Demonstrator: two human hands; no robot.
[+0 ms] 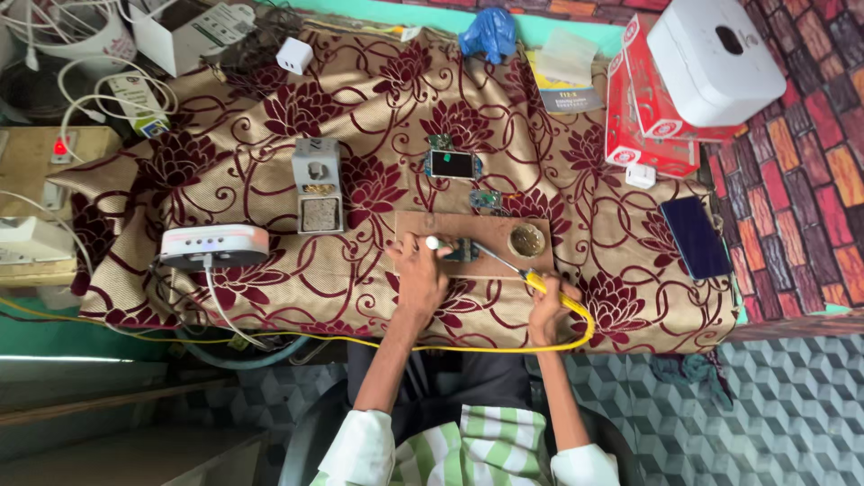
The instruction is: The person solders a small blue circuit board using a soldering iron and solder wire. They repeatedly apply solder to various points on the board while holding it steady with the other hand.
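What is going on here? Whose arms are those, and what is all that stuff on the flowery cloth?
This picture comes from a camera worn on a person's head, looking straight down, so the two bare arms at the bottom are that person's own. They sit at a table covered with a beige cloth with dark red flowers. The right hand holds a yellow-handled soldering iron with a yellow cord; its thin metal tip points at a small green circuit board. The left hand rests beside that board and holds something small and white. Both sit on a brown wooden board, next to a small round tin. Further off lie a grey soldering-iron stand, a dark phone and red boxes.
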